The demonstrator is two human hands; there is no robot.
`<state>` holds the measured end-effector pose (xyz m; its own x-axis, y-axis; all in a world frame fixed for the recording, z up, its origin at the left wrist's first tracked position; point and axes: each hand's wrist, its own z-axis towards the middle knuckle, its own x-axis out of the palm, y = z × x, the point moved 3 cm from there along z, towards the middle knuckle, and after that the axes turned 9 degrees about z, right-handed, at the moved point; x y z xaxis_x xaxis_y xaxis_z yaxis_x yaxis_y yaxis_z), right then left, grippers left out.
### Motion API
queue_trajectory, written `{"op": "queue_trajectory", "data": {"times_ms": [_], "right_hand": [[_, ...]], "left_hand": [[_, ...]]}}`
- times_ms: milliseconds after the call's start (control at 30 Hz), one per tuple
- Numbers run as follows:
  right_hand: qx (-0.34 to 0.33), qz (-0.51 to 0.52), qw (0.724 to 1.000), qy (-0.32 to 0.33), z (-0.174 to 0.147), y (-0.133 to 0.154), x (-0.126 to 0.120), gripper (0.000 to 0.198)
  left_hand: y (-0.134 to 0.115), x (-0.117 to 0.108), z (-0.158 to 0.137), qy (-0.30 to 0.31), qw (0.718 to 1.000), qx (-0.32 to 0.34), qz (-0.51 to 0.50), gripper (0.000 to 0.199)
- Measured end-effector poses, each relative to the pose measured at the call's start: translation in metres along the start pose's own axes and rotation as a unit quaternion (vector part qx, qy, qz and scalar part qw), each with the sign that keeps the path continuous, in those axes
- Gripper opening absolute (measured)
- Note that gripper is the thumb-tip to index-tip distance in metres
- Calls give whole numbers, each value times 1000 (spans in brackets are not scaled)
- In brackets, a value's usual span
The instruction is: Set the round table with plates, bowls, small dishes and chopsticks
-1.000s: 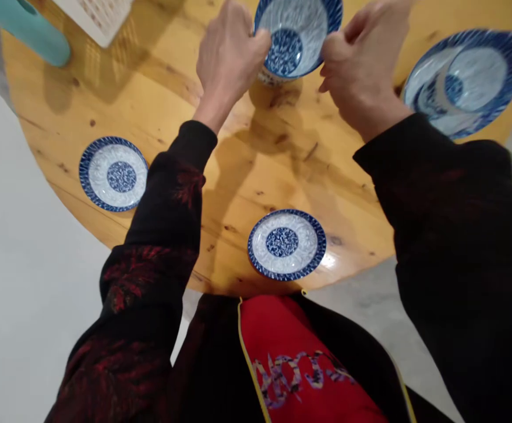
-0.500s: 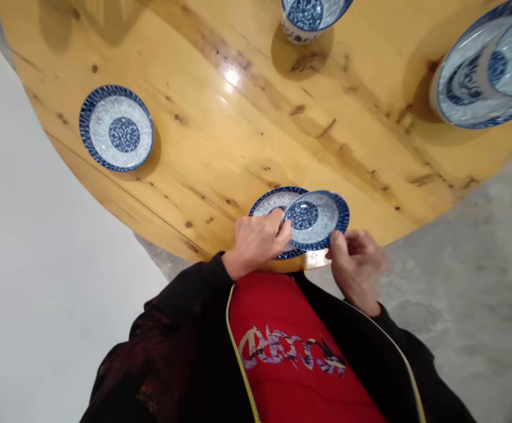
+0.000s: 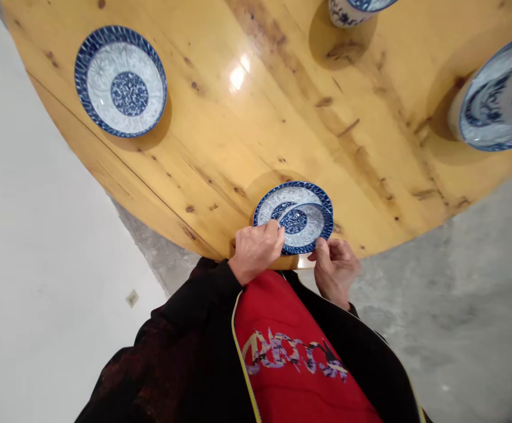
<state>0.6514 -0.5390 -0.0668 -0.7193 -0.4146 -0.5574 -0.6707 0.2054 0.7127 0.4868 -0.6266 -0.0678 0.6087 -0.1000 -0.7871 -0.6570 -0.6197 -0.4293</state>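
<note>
Pinching a bowl (image 3: 312, 232) by its left rim in the curled left hand (image 3: 259, 247), at lower centre of the frame, over a plate (image 3: 277, 197) near the edge of the counter (image 3: 194, 147). Reaching the lower right rim with the half-curled right hand (image 3: 335, 267), thumb uppermost; cannot tell whether gripping there.

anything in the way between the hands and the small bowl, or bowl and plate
Nothing visible: the left hand and right hand are at the rim of the small bowl, and no other thing shows between it and the near plate.
</note>
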Motion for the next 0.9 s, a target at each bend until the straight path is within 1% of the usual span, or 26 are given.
{"op": "queue_trajectory", "data": {"times_ms": [133, 333, 433, 667, 800, 900], "right_hand": [[-9, 6, 1000, -3, 2, 4, 2, 34], [-5, -28, 1000, 1, 3, 9, 2, 37], [3, -27, 1000, 8, 4, 9, 3, 35], [-19, -25, 1000, 1, 4, 13, 4, 35], [-23, -16, 1000, -5, 5, 11, 6, 41], [-21, 3, 1000, -1, 4, 9, 5, 47]], "left_hand": [[3, 1, 4, -16, 999, -5, -37, 31], [5, 0, 6, -19, 999, -1, -29, 30], [5, -1, 7, -17, 1000, 1, -11, 31], [6, -3, 9, -25, 1000, 4, 13, 32], [6, -4, 9, -17, 999, 5, 37, 32], [7, -7, 7, -25, 998, 8, 63, 34]]}}
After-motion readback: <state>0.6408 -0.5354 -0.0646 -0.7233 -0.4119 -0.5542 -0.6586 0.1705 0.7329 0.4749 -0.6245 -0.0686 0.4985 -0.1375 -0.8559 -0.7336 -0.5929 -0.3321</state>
